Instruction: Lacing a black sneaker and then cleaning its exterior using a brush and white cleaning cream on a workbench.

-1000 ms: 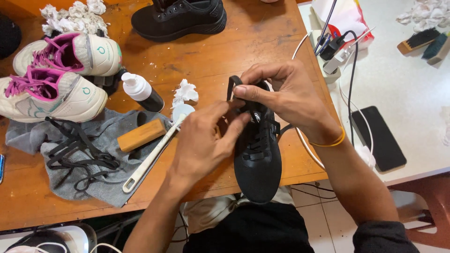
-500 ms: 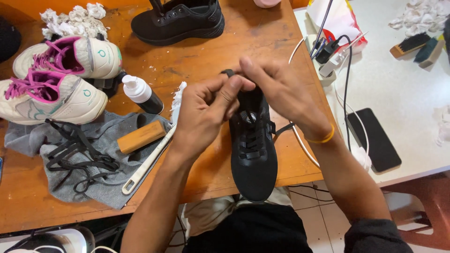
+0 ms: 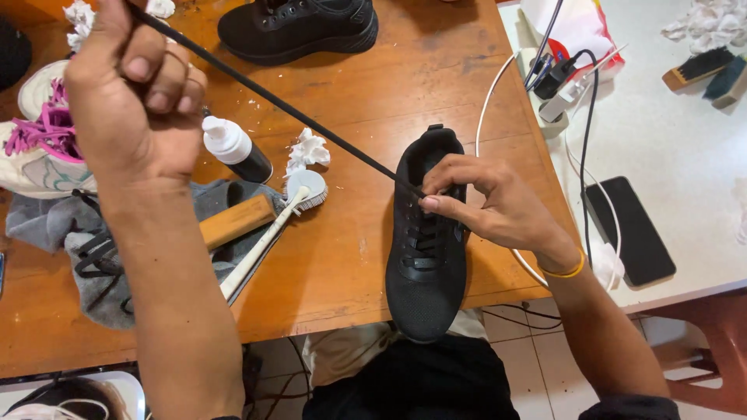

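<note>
L. hand (image 3: 136, 101), a moment ago down at the shoe's tongue, now raised far left, fist clenched on the black lace (image 3: 311, 117), drawn taut across the wooden table (image 3: 350, 257). R. hand (image 3: 490, 206) pinches the lace at the eyelets, steadying the black sneaker (image 3: 424, 264) at table's near edge. Lace seems freshly pulled through.
</note>
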